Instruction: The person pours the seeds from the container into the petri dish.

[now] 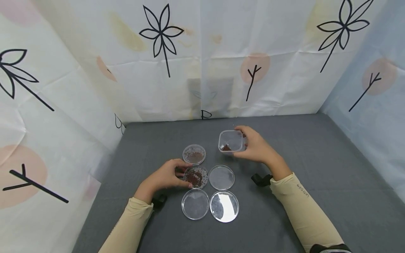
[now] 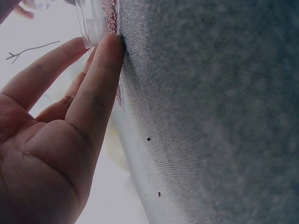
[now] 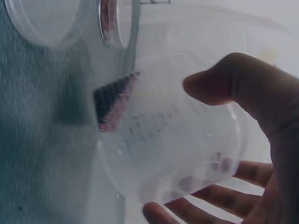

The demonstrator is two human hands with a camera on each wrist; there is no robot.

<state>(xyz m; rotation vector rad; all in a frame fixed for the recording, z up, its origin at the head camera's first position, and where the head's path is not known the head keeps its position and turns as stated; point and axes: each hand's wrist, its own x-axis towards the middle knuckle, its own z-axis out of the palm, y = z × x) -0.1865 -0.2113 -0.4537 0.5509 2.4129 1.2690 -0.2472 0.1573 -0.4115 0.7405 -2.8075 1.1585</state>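
Note:
My left hand [image 1: 167, 175] spans the left side of a clear petri dish [image 1: 197, 178] with reddish-brown granules scattered in it. In the left wrist view, the thumb [image 2: 105, 70] lies against the side of that dish, low by the table, with a finger across from it. My right hand [image 1: 255, 147] grips a square clear plastic tub [image 1: 231, 138] by its right side, thumb on one wall and fingers on the opposite one. A small heap of reddish granules [image 3: 117, 105] sits in one corner of the tub, seen in the right wrist view.
Behind the left hand's dish stands another petri dish [image 1: 194, 154] with brown granules. Clear round dishes or lids lie close by: one at right [image 1: 222, 177], one in front [image 1: 195, 204] and a shiny one [image 1: 224, 206]. A grey cloth covers the table [image 1: 152, 140]; patterned curtains [image 1: 177, 95] surround it.

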